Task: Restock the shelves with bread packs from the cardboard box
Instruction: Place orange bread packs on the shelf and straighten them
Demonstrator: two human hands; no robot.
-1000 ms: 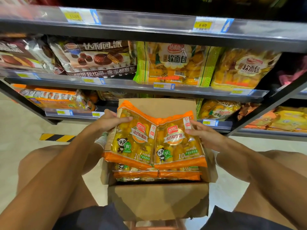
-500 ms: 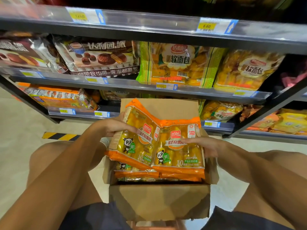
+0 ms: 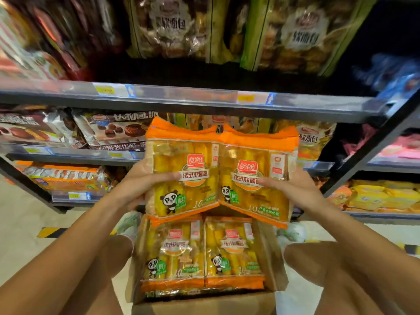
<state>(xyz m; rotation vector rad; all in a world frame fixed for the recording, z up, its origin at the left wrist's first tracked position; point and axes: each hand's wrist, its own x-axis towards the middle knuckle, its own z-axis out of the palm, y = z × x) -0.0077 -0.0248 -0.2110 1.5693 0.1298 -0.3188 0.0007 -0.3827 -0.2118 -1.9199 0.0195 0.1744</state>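
Note:
Two stacks of orange-and-yellow bread packs with panda labels are raised side by side in front of the shelves. My left hand (image 3: 138, 189) grips the left stack of bread packs (image 3: 181, 171); my right hand (image 3: 293, 189) grips the right stack of bread packs (image 3: 256, 176). Below them stands the open cardboard box (image 3: 268, 258) between my knees, with more of the same bread packs (image 3: 202, 253) lying flat inside in two columns.
Dark metal shelves (image 3: 181, 103) with price tags fill the view. Green-edged soft-bread bags (image 3: 291, 32) sit on the upper shelf, chocolate pie boxes (image 3: 118, 130) on the middle left, orange packs (image 3: 66, 178) lower left, yellow packs (image 3: 377, 196) lower right. Pale floor lies either side.
Both hands have lifted the two stacks of bread packs up out of the box toward the middle shelf. My head has tilted up, showing a higher shelf.

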